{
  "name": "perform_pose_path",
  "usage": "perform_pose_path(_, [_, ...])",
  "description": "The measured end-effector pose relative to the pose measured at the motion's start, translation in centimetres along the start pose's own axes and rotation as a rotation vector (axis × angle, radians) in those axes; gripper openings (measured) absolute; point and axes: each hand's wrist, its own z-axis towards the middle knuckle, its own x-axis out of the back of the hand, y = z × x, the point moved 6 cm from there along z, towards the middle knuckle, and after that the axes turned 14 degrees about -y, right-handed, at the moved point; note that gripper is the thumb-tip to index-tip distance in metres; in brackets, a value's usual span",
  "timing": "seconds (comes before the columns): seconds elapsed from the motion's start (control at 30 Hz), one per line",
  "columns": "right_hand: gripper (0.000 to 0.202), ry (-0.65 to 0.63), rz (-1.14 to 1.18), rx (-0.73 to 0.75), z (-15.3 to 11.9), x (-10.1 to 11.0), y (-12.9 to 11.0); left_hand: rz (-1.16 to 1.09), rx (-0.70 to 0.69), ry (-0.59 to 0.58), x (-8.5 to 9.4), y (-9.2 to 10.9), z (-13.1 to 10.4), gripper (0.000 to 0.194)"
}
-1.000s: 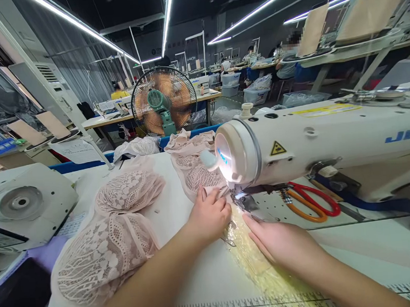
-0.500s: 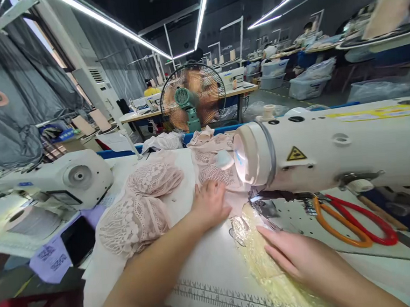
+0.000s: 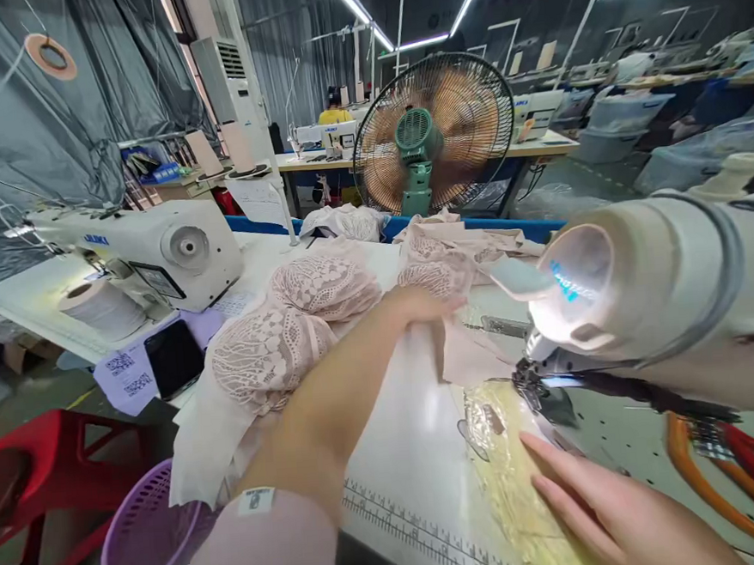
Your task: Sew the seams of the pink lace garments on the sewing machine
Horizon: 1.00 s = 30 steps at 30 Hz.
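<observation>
Left hand (image 3: 427, 306) now farther out on pink lace (image 3: 437, 274) (fingers blurred, grip unclear); right hand (image 3: 616, 515) flat.

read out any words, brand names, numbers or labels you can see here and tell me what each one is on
"JUKI", blue: on the sewing machine at left.
Blue lettering on the near sewing machine's end cap: blurred, unreadable.
QR-code paper slips: print too small.
Ruler marks on the table edge: numbers too small.
Sticker on the left sleeve: too small.
</observation>
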Motion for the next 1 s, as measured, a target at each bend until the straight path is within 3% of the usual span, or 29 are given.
perform_pose_path(0.1, [0.054, 0.005, -0.022, 0.009, 0.3, -0.5, 0.7, 0.033, 0.012, 0.035, 0.7, 0.4, 2.7, 0.090])
perform_pose_path(0.27, [0.050, 0.040, -0.086, 0.061, 0.3, -0.8, 1.3, 0.039, -0.017, 0.140, -0.1, 0.6, 6.2, 0.098])
perform_pose_path(0.4, [0.048, 0.044, -0.124, 0.103, 0.0, -0.6, 1.0, 0.042, -0.103, 0.206, -0.6, 0.5, 7.2, 0.091])
perform_pose_path(0.57, [0.050, 0.020, -0.076, 0.041, -0.1, 0.3, 0.1, 0.067, -0.158, 0.263, -0.4, 0.6, 6.7, 0.086])
perform_pose_path(0.7, [0.052, 0.027, -0.005, -0.029, -0.2, 1.2, -1.0, 0.094, -0.137, 0.365, -0.2, 1.1, 4.7, 0.073])
perform_pose_path(0.8, [0.052, 0.044, 0.036, -0.030, -0.5, 1.9, -2.0, 0.117, -0.055, 0.426, -0.2, 1.6, 1.9, 0.064])
perform_pose_path(0.9, [0.052, 0.063, 0.053, -0.036, -0.6, 2.5, -2.8, 0.176, -0.007, 0.474, -0.1, 1.8, -2.8, 0.054])
perform_pose_path(1.0, [0.052, 0.051, 0.042, -0.048, -0.8, 2.9, -3.5, 0.261, -0.007, 0.502, 0.6, 1.2, -9.7, 0.036])
